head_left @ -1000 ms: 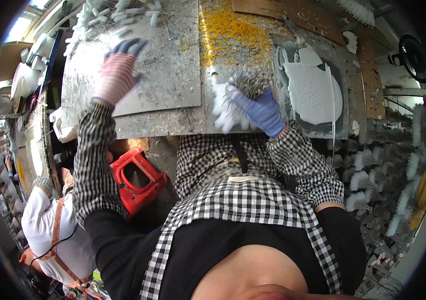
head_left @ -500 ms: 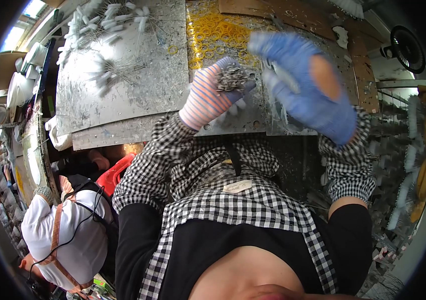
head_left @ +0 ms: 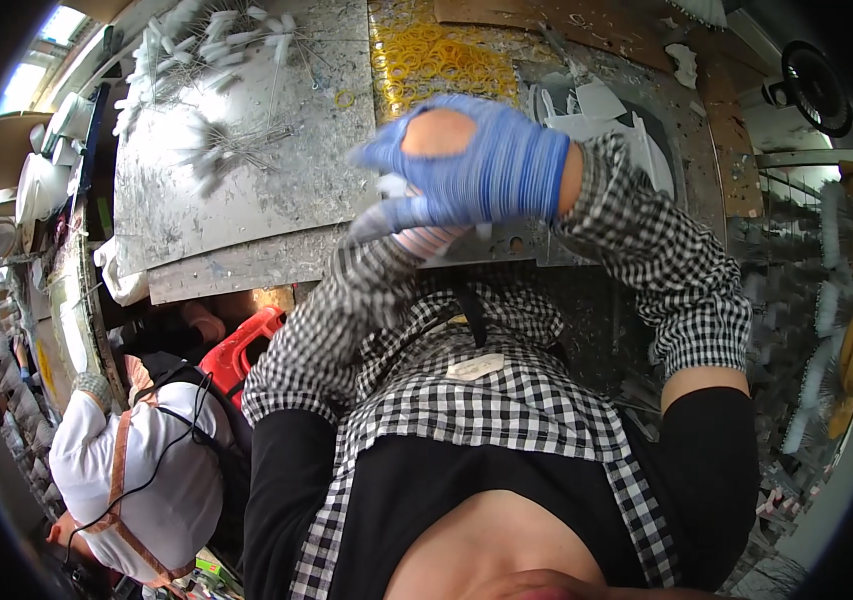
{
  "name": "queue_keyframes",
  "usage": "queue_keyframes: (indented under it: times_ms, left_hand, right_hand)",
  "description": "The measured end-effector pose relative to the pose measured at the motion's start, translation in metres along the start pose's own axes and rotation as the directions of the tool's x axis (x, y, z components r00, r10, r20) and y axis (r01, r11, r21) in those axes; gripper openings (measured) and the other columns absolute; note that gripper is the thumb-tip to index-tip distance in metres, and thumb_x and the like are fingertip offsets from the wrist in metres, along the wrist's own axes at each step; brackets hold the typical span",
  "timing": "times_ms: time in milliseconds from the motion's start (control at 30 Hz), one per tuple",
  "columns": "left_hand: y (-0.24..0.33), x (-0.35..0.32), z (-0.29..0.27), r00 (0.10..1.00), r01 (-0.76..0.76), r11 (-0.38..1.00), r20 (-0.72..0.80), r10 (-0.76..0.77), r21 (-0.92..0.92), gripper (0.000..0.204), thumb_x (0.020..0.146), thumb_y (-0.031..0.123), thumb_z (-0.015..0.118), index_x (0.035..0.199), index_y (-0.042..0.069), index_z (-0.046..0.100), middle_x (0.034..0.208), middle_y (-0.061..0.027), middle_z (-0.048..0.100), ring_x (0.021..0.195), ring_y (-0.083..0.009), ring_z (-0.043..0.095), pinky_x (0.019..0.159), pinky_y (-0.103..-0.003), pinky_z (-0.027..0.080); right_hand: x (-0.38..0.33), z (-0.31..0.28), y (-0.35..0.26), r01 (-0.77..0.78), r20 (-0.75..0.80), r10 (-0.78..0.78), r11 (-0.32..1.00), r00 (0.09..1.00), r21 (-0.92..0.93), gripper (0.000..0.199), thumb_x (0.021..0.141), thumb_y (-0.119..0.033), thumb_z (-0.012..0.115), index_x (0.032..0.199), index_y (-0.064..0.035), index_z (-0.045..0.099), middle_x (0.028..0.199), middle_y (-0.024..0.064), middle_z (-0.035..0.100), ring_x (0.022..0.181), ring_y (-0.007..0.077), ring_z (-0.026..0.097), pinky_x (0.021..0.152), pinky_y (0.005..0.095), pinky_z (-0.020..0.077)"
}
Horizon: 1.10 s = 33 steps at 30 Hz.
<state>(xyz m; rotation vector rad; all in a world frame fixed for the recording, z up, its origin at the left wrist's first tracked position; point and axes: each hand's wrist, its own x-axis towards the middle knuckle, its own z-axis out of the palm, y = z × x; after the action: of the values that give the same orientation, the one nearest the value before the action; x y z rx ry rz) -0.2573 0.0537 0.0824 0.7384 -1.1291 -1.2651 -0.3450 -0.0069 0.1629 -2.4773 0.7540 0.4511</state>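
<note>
A blue ribbed-knit gloved right hand [head_left: 492,165], with a round bare patch of skin on its back, lies across a pale pink-striped knit gloved left hand [head_left: 430,242], its fingers pointing toward the person's left and its thumb below them. Between that thumb and those fingers shows a small white, soft-looking piece [head_left: 394,186], low over the near edge of a scuffed grey flat board [head_left: 317,190]; it seems to lie right at the grip, though its long axis cannot be made out. The right fingertips and thumb tip stand apart, but I cannot tell whether the hand is clamped on anything deeper in. A loose spread of thin yellow rings [head_left: 447,65] lies just beyond the right hand, on the side away from the body, and the right hand is the nearer of the two to it. Off to the left, a cluster of white-bristled, thin-wired brushes [head_left: 232,145] rests well apart from both hands, wires mostly toward the right. The left palm and fingers are hidden, so its hold cannot be told; the right fingertips are blurred.
</note>
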Motion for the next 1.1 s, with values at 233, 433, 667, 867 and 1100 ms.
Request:
queue_keyframes:
  times_ms: [233, 433, 667, 867, 1100]
  left_hand:
    - [0.044, 0.013, -0.001, 0.996, -0.066, 0.996, -0.059, 0.069, 0.057, 0.031, 0.084, 0.002, 0.078, 0.109, 0.005, 0.061, 0.094, -0.0043, 0.071, 0.084, -0.0086, 0.067, 0.072, -0.024, 0.056]
    - [0.050, 0.024, -0.009, 0.629, -0.662, 0.574, -0.058, 0.775, 0.482, 0.041, 0.089, -0.003, 0.070, 0.127, 0.003, 0.054, 0.108, -0.0170, 0.069, 0.086, -0.0213, 0.070, 0.065, -0.029, 0.058]
    - [0.000, 0.013, -0.034, 0.673, -0.598, 0.246, 0.311, 0.671, 0.763, 0.027, 0.068, 0.011, 0.075, 0.094, 0.018, 0.076, 0.092, 0.0005, 0.072, 0.078, -0.0195, 0.069, 0.063, -0.031, 0.056]
    - [0.029, 0.045, -0.015, 0.650, -0.637, 0.140, 0.431, 0.625, 0.758, 0.027, 0.068, 0.015, 0.075, 0.095, 0.019, 0.075, 0.095, 0.0017, 0.072, 0.082, -0.0204, 0.068, 0.064, -0.034, 0.057]
    - [0.011, 0.018, -0.005, 0.672, -0.718, 0.135, 0.630, 0.389, 0.683, 0.026, 0.073, 0.016, 0.069, 0.098, 0.012, 0.073, 0.098, -0.0054, 0.069, 0.089, -0.0246, 0.067, 0.073, -0.036, 0.059]
  right_hand:
    - [-0.028, 0.024, 0.044, 0.659, -0.673, -0.207, 0.533, 0.710, 0.531, 0.100, 0.066, -0.013, 0.093, 0.151, -0.0084, 0.040, 0.142, 0.0081, 0.053, 0.129, 0.0222, 0.054, 0.110, 0.0401, 0.0477]
    - [-0.013, 0.047, 0.034, 0.294, -0.355, -0.114, 0.808, 0.928, 0.511, 0.060, 0.077, -0.044, 0.084, 0.120, -0.0064, 0.063, 0.095, 0.0084, 0.071, 0.097, 0.0224, 0.070, 0.099, 0.0378, 0.0500]
    - [0.030, 0.126, 0.077, 0.154, -0.743, -0.116, 0.988, 0.660, -0.017, 0.031, 0.074, -0.028, 0.074, 0.101, -0.0126, 0.067, 0.083, 0.0105, 0.069, 0.077, 0.0320, 0.067, 0.074, 0.0409, 0.0529]
    - [0.022, 0.110, 0.052, 0.284, -0.932, 0.043, 0.947, 0.359, 0.153, 0.032, 0.084, -0.027, 0.071, 0.109, -0.0072, 0.065, 0.098, 0.0081, 0.068, 0.095, 0.0243, 0.067, 0.082, 0.0378, 0.0535]
    - [0.054, 0.195, 0.099, -0.013, -0.946, -0.147, 0.987, 0.290, -0.157, 0.050, 0.093, -0.034, 0.064, 0.131, -0.0046, 0.052, 0.122, 0.0118, 0.060, 0.113, 0.0243, 0.059, 0.093, 0.0367, 0.0504]
